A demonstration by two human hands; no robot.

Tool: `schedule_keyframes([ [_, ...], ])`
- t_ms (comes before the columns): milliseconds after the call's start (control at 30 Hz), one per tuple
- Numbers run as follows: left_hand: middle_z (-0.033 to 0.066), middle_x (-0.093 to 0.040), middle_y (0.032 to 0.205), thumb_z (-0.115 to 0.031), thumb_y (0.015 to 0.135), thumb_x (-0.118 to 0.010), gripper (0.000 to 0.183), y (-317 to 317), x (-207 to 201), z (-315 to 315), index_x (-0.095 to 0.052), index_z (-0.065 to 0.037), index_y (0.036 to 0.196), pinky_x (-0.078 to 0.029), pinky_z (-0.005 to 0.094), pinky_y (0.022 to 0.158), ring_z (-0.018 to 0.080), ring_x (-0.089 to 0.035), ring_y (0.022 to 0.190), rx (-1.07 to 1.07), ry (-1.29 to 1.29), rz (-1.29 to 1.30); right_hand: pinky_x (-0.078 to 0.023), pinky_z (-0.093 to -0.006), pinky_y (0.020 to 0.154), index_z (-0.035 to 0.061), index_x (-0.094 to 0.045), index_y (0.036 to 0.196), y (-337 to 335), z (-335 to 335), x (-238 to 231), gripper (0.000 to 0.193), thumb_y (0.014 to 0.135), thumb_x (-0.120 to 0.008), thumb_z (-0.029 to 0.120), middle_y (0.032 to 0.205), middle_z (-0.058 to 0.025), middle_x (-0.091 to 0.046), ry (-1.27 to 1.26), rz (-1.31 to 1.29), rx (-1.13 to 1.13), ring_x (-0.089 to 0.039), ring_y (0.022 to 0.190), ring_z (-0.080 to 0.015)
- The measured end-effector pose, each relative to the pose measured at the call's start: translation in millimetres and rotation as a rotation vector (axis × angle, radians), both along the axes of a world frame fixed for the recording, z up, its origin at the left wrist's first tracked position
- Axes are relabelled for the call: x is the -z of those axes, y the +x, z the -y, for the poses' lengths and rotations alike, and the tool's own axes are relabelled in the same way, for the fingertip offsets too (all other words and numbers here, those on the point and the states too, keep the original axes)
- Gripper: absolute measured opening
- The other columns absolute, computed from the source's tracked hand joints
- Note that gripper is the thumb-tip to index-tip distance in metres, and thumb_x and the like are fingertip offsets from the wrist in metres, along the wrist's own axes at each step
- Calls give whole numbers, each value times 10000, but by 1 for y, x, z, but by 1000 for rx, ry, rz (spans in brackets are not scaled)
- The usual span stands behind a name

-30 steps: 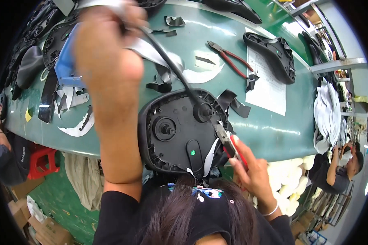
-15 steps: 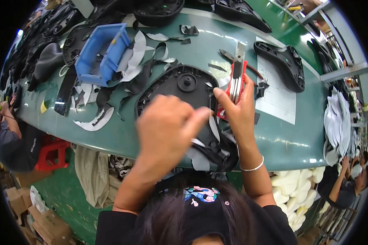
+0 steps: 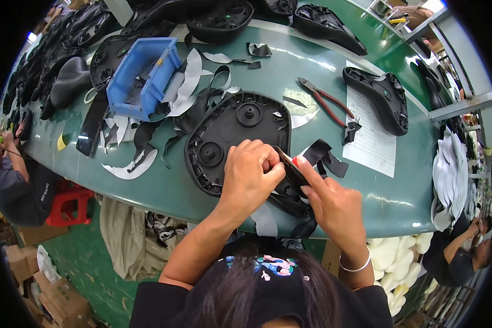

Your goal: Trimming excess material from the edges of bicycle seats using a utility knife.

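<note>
In front of me on the green table lies a black, bicycle-saddle-like part (image 3: 235, 136), hollow side up, with two round bosses inside. My left hand (image 3: 249, 175) is closed at its right edge, pinching a dark strip of cover material (image 3: 291, 168). My right hand (image 3: 333, 205) is closed on a red-handled utility knife (image 3: 296, 161), its index finger stretched along it. Most of the knife is hidden by the hand and the strip. Loose black trimmings (image 3: 325, 156) lie just beyond my right hand, and a grey-white scrap (image 3: 264, 220) hangs near the table's front edge.
Red-handled cutting pliers (image 3: 331, 104) and a printed sheet (image 3: 369, 145) under another black part (image 3: 380, 95) lie at right. A blue bin (image 3: 131, 106) and white and black offcuts (image 3: 186, 82) stand left. Co-workers sit at both sides; a red stool (image 3: 71, 205) is at left.
My right hand has turned and come down with the knife, from upright beside the part to its right edge. My left hand has moved right and now pinches there. The pliers are uncovered.
</note>
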State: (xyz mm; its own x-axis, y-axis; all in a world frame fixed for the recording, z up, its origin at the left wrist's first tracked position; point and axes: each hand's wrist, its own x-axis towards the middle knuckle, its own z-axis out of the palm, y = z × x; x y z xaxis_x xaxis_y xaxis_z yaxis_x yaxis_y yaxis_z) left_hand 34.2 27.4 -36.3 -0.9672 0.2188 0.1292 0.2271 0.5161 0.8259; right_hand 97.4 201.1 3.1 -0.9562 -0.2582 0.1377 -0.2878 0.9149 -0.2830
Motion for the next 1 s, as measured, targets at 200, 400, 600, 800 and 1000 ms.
schedule_keyframes([
  [200,-29,-508,666,-112,767,-657,102,-6,-14,24,-584,-48,739,-368,257,652,93,-492,685,36,340,255,-450,-337,536,157,-570,1265,46,-32,-13,502,779,-683,106,712,-97,-624,-183,365,21,-600,574,-233],
  [400,67,-608,802,-341,880,-618,321,-54,-34,73,-618,-22,911,-444,286,656,177,-584,746,-360,192,-37,-448,-332,586,-10,-586,1071,-13,-31,9,310,831,-673,165,738,-100,-607,-656,310,235,-594,635,-195],
  [600,67,-652,758,-457,852,-636,482,-120,-18,94,-667,21,800,-462,290,683,119,-582,742,153,-59,669,-439,-277,566,1,-522,1103,-97,-32,12,300,888,-617,186,703,-105,-564,-867,306,17,-547,594,-189],
  [800,122,-619,1134,-405,932,-549,515,-244,-77,48,-538,33,1203,-470,309,857,190,-609,1003,-109,921,362,-425,-189,542,22,-524,1229,-220,-97,15,383,879,-628,140,804,-47,-616,-1130,-40,385,-558,638,-69],
  [1000,67,-646,966,-316,958,-514,341,-256,-72,-21,-566,-26,1129,-476,271,762,168,-631,890,374,684,263,-508,-240,554,83,-537,1173,-332,-102,55,385,858,-677,252,794,10,-532,-1156,41,455,-585,712,-110],
])
